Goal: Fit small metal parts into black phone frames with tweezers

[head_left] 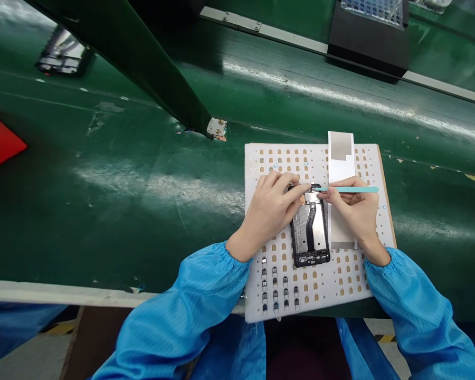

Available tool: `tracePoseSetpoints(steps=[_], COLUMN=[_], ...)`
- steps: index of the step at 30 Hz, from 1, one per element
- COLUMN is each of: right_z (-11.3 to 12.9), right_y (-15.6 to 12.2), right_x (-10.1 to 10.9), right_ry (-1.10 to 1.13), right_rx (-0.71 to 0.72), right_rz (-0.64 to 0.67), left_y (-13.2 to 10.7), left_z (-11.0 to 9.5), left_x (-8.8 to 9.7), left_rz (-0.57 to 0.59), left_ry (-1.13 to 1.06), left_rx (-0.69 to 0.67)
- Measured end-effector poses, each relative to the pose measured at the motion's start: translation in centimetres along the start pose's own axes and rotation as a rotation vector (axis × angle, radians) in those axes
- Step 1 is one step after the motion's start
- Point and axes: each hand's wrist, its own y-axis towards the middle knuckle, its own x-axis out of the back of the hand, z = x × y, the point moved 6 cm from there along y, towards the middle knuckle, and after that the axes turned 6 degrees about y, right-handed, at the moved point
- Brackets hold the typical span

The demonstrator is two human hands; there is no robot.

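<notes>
A black phone frame [311, 232] with a silvery metal back and a dark ribbon cable lies upright-lengthwise on a white perforated foam tray [253, 295]. My left hand [275, 203] is closed over its upper left part, with fingertips at the top edge. Slim teal tweezers [352, 189] are pinched in my right hand [354, 208], with their tip pointing left at the top of the phone frame. What the tip touches is too small to make out. Under my right hand runs a white strip with grey patches [341, 163], beside the phone frame.
Several small metal-and-black parts [275, 290] sit in slots at the tray's lower left. A green post [162, 79] rises from the green bench [142, 221]. Another phone part [63, 53] lies far left, near a red object [0, 141]. A black box [368, 42] stands at the back.
</notes>
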Motion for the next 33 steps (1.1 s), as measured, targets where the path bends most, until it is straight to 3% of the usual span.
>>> tracePoseSetpoints(steps=[16,33], right_z=[0.3,1.0], right_y=[-0.6,-0.8], right_x=[-0.3,-0.7], right_ry=[-0.217,-0.277], right_rx=[0.127,0.221], right_rz=[0.012,0.046], left_y=[-0.1,-0.2], left_z=[0.0,0.1], left_x=[-0.1,-0.3], left_rz=[-0.005,-0.012], left_ry=[0.004,-0.013], left_rx=[-0.006,-0.006])
